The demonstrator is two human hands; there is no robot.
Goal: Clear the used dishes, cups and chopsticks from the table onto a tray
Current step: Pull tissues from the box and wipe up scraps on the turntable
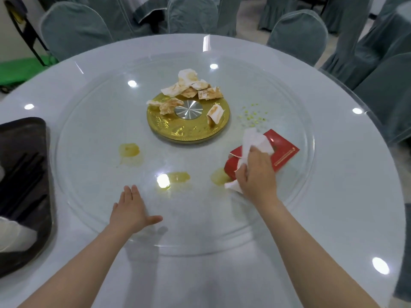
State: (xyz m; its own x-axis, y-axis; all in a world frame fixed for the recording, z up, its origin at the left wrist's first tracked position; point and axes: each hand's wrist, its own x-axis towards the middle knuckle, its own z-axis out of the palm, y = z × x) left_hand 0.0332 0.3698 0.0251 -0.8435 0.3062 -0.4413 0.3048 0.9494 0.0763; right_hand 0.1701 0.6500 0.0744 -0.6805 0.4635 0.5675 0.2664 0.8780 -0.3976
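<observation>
A dark tray (33, 138) lies at the table's left edge, holding black chopsticks (26, 174) and something white that is cut off by the frame. My right hand (255, 172) grips a white tissue (255, 141) over a red tissue box (280, 152) on the glass turntable (89, 152). My left hand (131, 210) rests flat on the turntable near its front edge, fingers straight. Several stained, crumpled tissues (191, 90) lie on and beside the gold centre disc (189, 127).
Yellow sauce smears (129, 150) mark the glass in front of the disc, and small yellow crumbs (251, 114) lie to its right. Grey-covered chairs (73, 30) ring the far side of the round white table (355, 196).
</observation>
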